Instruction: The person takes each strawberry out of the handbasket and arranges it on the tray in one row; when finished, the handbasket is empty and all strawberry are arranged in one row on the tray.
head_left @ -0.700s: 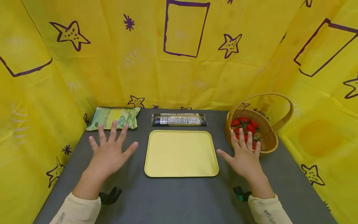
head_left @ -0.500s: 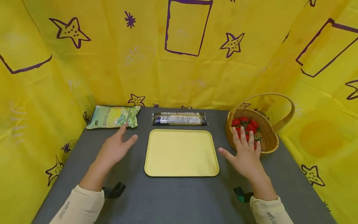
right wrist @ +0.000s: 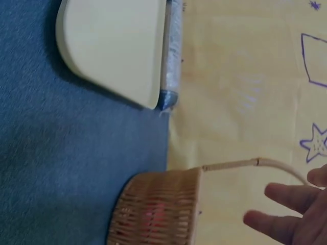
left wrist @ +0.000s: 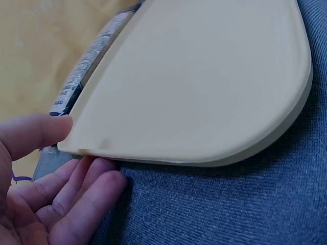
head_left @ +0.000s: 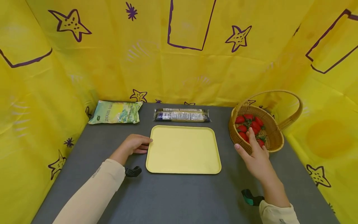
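Note:
My left hand point(head_left: 135, 144) is at the left edge of a pale yellow tray point(head_left: 183, 149) lying on the grey table. In the left wrist view the thumb point(left wrist: 60, 127) lies at the tray's rim and the fingers point(left wrist: 97, 196) curl beneath it, pinching the edge. My right hand point(head_left: 258, 160) is held with spread fingers at the near side of a wicker basket point(head_left: 275, 140), over its rim. Inside the basket lie several red strawberries point(head_left: 255, 126) with green tops, partly hidden by that hand. The right wrist view has the basket wall point(right wrist: 153, 204) below the tray point(right wrist: 112, 46).
Behind the tray lies a long dark clear-wrapped packet point(head_left: 181, 115) with a white label. A green and yellow soft pack point(head_left: 116, 112) rests at the back left. Yellow patterned cloth point(head_left: 156, 68) encloses the grey table point(head_left: 179, 199) at the back and sides.
My left hand has moved right and down from near the green pack to the tray's left edge and taken hold of it. The right hand has turned slightly, its fingers still extended.

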A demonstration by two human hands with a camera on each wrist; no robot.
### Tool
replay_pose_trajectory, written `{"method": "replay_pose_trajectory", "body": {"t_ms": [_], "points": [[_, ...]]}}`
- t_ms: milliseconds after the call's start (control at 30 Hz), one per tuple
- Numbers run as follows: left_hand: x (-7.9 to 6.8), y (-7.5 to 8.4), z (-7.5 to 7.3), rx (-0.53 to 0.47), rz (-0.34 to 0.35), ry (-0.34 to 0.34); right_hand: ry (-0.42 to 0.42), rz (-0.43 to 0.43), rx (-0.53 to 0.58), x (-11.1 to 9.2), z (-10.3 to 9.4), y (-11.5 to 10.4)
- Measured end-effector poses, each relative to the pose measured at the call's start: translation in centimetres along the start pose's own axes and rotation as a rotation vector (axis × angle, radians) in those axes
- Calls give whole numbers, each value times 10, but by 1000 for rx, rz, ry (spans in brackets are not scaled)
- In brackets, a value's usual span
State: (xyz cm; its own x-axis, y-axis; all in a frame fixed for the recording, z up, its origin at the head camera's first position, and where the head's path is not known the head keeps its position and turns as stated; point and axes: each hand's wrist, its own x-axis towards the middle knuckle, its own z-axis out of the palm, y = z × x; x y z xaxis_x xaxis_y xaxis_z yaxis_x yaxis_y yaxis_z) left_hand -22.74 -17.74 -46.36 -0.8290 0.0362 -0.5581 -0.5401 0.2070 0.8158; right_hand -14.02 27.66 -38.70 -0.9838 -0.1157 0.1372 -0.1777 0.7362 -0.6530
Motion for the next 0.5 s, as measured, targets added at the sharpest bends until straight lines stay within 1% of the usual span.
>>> {"method": "replay_pose_trajectory", "body": {"t_ms": [133, 267, 367, 433, 500], "points": [[6, 2, 11, 36, 19, 70, 5, 30, 12, -4, -5, 8], [13, 1, 18, 24, 32, 115, -2, 57, 40, -8, -9, 18], [15, -2, 17, 12, 40, 114, -3, 87, 63, -8, -13, 25], [14, -4, 14, 8, 44, 118, 1, 102, 73, -5, -17, 29], [11, -7, 8, 7, 45, 133, 15, 107, 53, 3, -20, 33]]}}
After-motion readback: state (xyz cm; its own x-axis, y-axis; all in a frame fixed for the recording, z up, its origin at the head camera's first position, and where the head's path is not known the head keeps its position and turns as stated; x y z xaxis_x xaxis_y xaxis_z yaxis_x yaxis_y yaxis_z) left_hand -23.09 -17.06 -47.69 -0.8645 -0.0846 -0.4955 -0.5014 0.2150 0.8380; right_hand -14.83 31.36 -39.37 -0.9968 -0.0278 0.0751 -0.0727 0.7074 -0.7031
